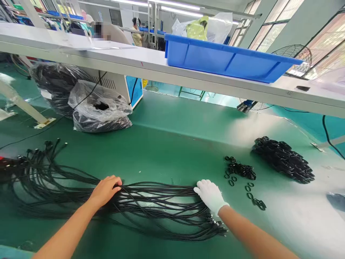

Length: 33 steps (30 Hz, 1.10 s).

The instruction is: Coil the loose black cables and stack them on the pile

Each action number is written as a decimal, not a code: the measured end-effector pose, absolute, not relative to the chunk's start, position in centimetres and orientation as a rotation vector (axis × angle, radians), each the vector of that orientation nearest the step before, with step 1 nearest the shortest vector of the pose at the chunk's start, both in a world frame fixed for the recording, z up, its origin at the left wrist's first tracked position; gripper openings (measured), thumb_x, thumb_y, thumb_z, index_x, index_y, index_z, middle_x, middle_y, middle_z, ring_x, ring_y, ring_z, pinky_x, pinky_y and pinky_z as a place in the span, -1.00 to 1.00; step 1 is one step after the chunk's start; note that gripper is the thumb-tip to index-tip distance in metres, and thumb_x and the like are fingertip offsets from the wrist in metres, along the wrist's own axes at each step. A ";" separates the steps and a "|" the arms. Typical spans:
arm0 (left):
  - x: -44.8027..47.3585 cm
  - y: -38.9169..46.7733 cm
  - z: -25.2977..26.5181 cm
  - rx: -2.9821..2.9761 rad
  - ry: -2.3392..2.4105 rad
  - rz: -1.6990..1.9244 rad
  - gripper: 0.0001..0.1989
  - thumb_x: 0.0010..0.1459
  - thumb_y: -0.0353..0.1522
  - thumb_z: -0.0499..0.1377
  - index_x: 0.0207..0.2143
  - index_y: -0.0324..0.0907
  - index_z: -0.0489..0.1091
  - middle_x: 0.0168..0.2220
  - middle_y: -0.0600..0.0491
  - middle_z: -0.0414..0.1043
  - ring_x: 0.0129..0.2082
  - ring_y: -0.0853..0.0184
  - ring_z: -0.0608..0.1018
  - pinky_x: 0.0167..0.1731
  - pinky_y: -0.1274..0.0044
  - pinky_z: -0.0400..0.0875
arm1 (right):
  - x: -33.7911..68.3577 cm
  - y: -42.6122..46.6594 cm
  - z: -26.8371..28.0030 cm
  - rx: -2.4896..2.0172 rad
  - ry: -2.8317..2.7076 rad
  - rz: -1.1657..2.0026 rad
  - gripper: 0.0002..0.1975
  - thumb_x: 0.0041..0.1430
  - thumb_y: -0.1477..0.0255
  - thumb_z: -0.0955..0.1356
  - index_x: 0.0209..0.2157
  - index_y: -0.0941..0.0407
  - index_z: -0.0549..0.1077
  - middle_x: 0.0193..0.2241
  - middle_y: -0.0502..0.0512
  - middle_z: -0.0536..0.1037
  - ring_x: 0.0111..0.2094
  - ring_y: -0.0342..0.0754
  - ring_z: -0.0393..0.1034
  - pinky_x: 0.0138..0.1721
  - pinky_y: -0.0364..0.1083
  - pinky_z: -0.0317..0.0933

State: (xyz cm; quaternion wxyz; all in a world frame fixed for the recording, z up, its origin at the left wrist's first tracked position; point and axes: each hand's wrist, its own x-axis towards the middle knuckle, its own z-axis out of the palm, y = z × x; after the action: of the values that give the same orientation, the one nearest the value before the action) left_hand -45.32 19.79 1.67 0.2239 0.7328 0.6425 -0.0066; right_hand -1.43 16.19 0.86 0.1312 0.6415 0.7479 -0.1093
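A long spread of black cables (161, 208) lies across the green table, with small connectors (217, 226) bunched at its right end. My bare left hand (107, 189) is closed over the cables near their middle, its fingers curled down onto them. In a white glove, my right hand (208, 196) grips the upper cables close to their right ends; its fingertips are partly hidden. More connector ends (40, 153) fan out at the left. Right of my gloved hand lie loose black rings (241, 169), some scattered singly.
A heap of coiled black cables (283, 158) sits at the right. Clear plastic bags with black contents (101, 111) stand at the back left. Overhead, a white shelf (121, 59) crosses the view, carrying a blue bin (226, 59). People work in the background.
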 end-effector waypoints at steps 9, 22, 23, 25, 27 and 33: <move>-40.9 7.8 3.0 1.814 2.020 0.320 -0.72 0.17 -0.29 -0.04 -0.09 -0.12 0.30 -0.09 0.00 0.36 -0.06 0.22 0.40 -0.05 0.42 0.28 | 0.8 13.2 0.8 1.821 2.224 -0.396 -0.69 0.18 0.20 0.21 -0.22 0.12 0.39 -0.27 0.14 0.44 -0.22 0.03 0.28 -0.24 -0.03 0.10; -26.7 -4.1 2.7 1.750 1.778 0.576 -0.84 0.15 -0.48 0.02 -0.34 -0.13 0.38 -0.35 0.08 0.44 -0.32 0.35 0.51 -0.32 0.55 0.41 | 0.3 13.0 0.1 1.992 2.085 -0.544 -0.72 0.21 0.27 0.24 -0.18 0.19 0.36 -0.25 0.09 0.44 -0.28 -0.11 0.37 -0.25 -0.02 0.30; -25.5 -3.7 2.7 1.770 1.760 0.604 -0.83 0.14 -0.50 0.02 -0.34 -0.14 0.38 -0.35 0.07 0.44 -0.31 0.33 0.50 -0.31 0.53 0.41 | 0.6 13.3 0.4 1.976 2.094 -0.554 -0.73 0.20 0.28 0.25 -0.19 0.19 0.37 -0.26 0.07 0.44 -0.30 -0.12 0.37 -0.26 -0.04 0.30; -23.3 -2.5 2.4 1.807 1.739 0.645 -0.81 0.13 -0.52 0.02 -0.35 -0.13 0.38 -0.34 0.06 0.44 -0.29 0.30 0.48 -0.28 0.49 0.39 | 1.5 14.0 1.2 1.936 2.137 -0.553 -0.74 0.17 0.29 0.28 -0.22 0.19 0.38 -0.28 0.07 0.44 -0.32 -0.12 0.36 -0.28 -0.04 0.29; -21.1 -1.2 1.8 1.841 1.710 0.681 -0.81 0.11 -0.52 0.04 -0.35 -0.12 0.38 -0.32 0.06 0.44 -0.27 0.28 0.46 -0.23 0.45 0.36 | 2.4 14.2 1.9 1.912 2.236 -0.493 -0.76 0.16 0.32 0.29 -0.22 0.19 0.38 -0.25 0.11 0.43 -0.25 -0.07 0.34 -0.21 0.00 0.25; -16.0 1.4 -0.6 2.048 1.692 0.666 -0.69 -0.07 -0.54 0.15 -0.23 -0.09 0.36 -0.15 0.03 0.37 -0.12 0.17 0.35 -0.09 0.28 0.25 | 3.9 8.8 0.8 1.546 2.694 -0.438 -0.82 0.11 0.40 0.26 -0.23 0.02 0.41 -0.17 0.03 0.44 -0.10 0.00 0.27 -0.01 0.02 0.07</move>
State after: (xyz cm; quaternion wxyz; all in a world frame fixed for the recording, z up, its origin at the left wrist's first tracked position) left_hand -16.02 1.41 -0.65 0.2001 0.7327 0.6052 0.2383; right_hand 3.87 8.76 0.81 0.0026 0.4929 0.8588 -0.1398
